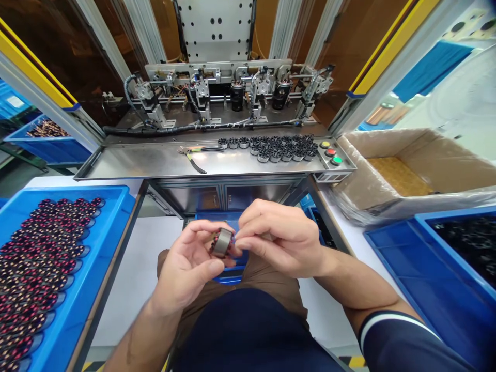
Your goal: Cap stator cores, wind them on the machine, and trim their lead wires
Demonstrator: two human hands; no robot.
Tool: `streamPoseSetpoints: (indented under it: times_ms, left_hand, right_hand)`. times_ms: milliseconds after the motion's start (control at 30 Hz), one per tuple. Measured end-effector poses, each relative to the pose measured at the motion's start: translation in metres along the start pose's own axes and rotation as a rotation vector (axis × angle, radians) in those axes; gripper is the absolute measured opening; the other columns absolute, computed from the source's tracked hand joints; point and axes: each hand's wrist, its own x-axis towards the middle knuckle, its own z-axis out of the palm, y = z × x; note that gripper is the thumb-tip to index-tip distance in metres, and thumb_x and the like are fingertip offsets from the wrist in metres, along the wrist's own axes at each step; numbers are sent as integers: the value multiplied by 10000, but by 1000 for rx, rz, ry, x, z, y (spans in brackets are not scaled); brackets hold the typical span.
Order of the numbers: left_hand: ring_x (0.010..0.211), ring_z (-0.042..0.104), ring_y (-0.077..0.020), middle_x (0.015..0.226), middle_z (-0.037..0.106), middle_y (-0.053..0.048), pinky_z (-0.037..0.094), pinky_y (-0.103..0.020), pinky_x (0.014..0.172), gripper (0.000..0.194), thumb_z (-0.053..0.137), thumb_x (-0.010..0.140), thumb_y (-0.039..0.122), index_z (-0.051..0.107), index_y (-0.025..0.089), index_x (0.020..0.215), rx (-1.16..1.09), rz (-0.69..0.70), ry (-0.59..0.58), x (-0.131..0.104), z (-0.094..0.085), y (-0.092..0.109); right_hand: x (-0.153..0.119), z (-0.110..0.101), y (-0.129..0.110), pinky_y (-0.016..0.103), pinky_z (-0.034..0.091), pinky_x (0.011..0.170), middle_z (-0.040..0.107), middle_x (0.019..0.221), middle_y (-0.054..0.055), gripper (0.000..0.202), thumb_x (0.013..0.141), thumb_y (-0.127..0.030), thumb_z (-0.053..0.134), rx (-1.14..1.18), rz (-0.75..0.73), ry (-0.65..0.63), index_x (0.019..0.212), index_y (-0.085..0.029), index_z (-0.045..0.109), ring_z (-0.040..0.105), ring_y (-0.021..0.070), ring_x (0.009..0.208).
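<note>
In the head view a motor stator [222, 243], a grey metal ring with dark and reddish windings at its edges, is held over my lap. My left hand [189, 258] grips it between thumb and fingers. Close against its right side is my right hand [281, 240], with thumb and fingertips pinched together. Whatever those fingertips hold, if anything, is too small or hidden to make out. Below both hands a blue bin [232, 274] is partly covered.
A metal tray [147, 157] ahead holds pliers [197, 155], rows of black-ended stators [284, 147] and push buttons [330, 152]. Behind it stands a winding machine [236, 95]. A blue crate [126, 199] of wound stators is left; a cardboard box [445, 170] and blue bin [411, 258] are right.
</note>
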Motion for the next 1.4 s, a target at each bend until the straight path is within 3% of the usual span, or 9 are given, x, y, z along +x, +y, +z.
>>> streamPoseSetpoints:
  times_ms: [133, 267, 367, 500, 633, 800, 1067, 1233, 1400]
  left_hand:
    - [1133, 659, -214, 1083, 692, -5, 551, -292, 943, 386, 858, 736, 301, 674, 283, 1075, -116, 175, 117, 6, -2, -4]
    - [946, 725, -262, 974, 746, -125, 589, -346, 813, 555, 557, 898, 642, 708, 140, 1081, -164, -196, -83, 14, -5, -10]
    - [763, 745, -240, 813, 752, -151, 587, -290, 652, 631, 416, 964, 635, 725, 86, 990, -197, -374, -307, 14, -6, -12]
    - [757, 741, -182, 897, 746, -80, 586, -232, 642, 266, 610, 954, 342, 684, 174, 1147, -117, -190, -199, 10, -5, -12]
    - [905, 725, -170, 1153, 677, -34, 605, -242, 734, 412, 758, 832, 164, 632, 291, 1203, -39, 36, -102, 9, -4, -15]
    - [1029, 677, -176, 1148, 644, -29, 578, -272, 903, 476, 862, 729, 191, 668, 279, 1154, 32, 235, 57, 10, -1, -21]
    - [873, 683, -149, 1082, 656, -51, 594, -225, 712, 246, 797, 809, 248, 728, 230, 1044, 95, 203, 56, 8, -4, -22]
    - [1088, 675, -180, 1212, 669, -59, 562, -277, 929, 296, 819, 767, 133, 741, 257, 1025, 213, 399, 126, 14, -10, -20]
    - [1002, 738, -184, 1207, 684, -19, 576, -314, 946, 297, 795, 798, 135, 734, 295, 1042, 166, 412, 79, 17, -13, -15]
  right_hand:
    - [1, 5, 0, 239, 533, 632, 679, 733, 67, 62, 867, -86, 703, -14, 26, 96, 818, -105, 671, 616, 123, 687]
    - [2, 5, 2, 229, 543, 647, 678, 734, 71, 76, 888, -109, 688, 51, 9, 31, 815, -101, 667, 629, 123, 702]
    - [1, 4, 3, 225, 538, 631, 668, 719, 66, 84, 897, -120, 679, 32, 15, 33, 815, -104, 671, 620, 120, 689]
    - [-2, 3, 3, 238, 536, 623, 657, 706, 51, 74, 885, -95, 681, -5, 32, 91, 813, -111, 670, 608, 117, 676]
    - [-2, 5, 4, 237, 517, 595, 653, 696, 48, 90, 874, -92, 695, -22, 53, 137, 795, -114, 659, 598, 115, 653]
    - [0, 8, 6, 246, 531, 618, 668, 714, 59, 103, 884, -111, 693, -16, 35, 125, 789, -117, 653, 612, 123, 672]
    - [-3, 13, 7, 258, 525, 609, 671, 715, 48, 65, 880, -107, 692, 3, 32, 180, 821, -133, 683, 611, 125, 662]
    - [-8, 30, -6, 239, 495, 607, 645, 687, 22, 132, 870, -131, 702, 95, 317, 380, 739, -140, 691, 602, 108, 650]
    - [-18, 48, -9, 220, 487, 539, 620, 621, -5, 243, 854, -308, 732, 575, 721, 313, 686, -147, 659, 563, 89, 546]
